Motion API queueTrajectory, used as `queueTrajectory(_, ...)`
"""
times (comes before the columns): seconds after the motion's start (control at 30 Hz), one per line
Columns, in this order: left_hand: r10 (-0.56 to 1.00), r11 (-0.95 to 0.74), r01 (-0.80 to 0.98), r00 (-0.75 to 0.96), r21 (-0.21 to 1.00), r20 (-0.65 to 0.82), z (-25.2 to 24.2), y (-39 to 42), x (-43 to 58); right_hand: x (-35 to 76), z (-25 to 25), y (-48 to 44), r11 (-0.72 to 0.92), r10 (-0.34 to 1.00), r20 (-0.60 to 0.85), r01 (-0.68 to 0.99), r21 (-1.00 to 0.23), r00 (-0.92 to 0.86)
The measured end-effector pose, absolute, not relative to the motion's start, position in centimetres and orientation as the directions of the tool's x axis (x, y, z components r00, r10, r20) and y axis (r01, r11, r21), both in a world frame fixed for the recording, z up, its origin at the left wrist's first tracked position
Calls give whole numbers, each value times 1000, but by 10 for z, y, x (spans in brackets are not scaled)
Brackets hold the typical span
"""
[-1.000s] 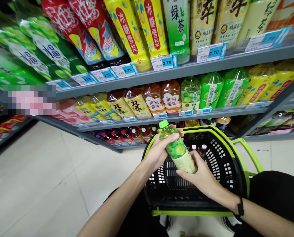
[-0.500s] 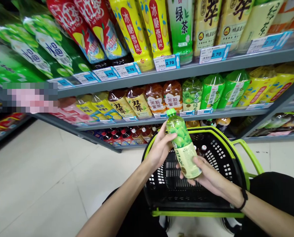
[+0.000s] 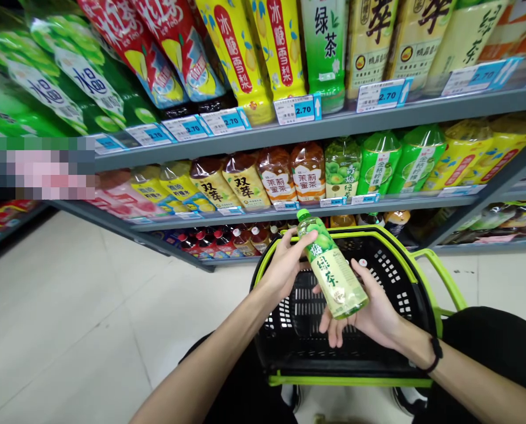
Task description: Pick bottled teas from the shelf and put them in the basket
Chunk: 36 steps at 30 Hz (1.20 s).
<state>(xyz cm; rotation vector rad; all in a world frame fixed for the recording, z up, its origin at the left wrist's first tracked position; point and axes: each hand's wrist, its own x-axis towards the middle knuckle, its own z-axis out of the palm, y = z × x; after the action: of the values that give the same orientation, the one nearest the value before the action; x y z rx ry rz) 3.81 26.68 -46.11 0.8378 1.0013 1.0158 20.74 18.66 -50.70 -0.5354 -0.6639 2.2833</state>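
My hands hold a plastic bottle of green tea [image 3: 332, 269] with a green cap and green plums on its label. It tilts with the cap toward the upper left, above a black basket [image 3: 369, 232] with a lime-green rim. My left hand [image 3: 286, 264] wraps around the bottle's upper part. My right hand [image 3: 362, 311] lies palm up under its lower end, fingers spread, with the thumb against its side. Several bottle caps [image 3: 362, 263] show inside the basket, and the bottles below them are hidden behind the held bottle and my right hand.
Grey shelves [image 3: 333, 122] of bottled drinks with blue-and-white price tags stand ahead, and a blurred patch covers part of the left side. A tiled floor [image 3: 86, 300] spreads to the left. The basket's lime-green handle [image 3: 439, 277] lies to the right.
The bottle has rotated, turning its green tea label toward me, and tilts further. My right hand has opened palm up beneath it. The view has shifted slightly.
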Motion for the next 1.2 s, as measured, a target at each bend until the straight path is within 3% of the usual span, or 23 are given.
queueTrajectory(0.2,944,255,-312,284,915,-166,-450,272,34,203,-507,182,-400,881,-184,-481,-780,-435)
queueTrajectory(0.37,948,282,-348,242,894,-205,-448,273,33,203,-515,183,-323,896,-146,-390,-862,-419)
queueTrajectory(0.5,951,276,-352,233,895,-202,-446,275,29,201,-525,186,-168,935,-73,-251,-953,-347)
queueTrajectory(0.67,958,258,-326,205,909,-198,-443,274,27,205,-536,188,99,990,93,50,-994,-103)
queueTrajectory(0.83,963,230,-276,202,933,-177,-446,277,22,221,-525,192,260,965,257,360,-896,-57)
queueTrajectory(0.97,981,120,5,151,993,-119,-456,288,12,231,-524,197,349,935,325,522,-779,-140)
queueTrajectory(1.1,976,81,190,185,978,-117,-466,295,8,236,-527,204,382,923,289,664,-642,-252)
queueTrajectory(1.2,981,0,354,183,935,-70,-473,290,17,242,-523,210,401,916,185,814,-420,-355)
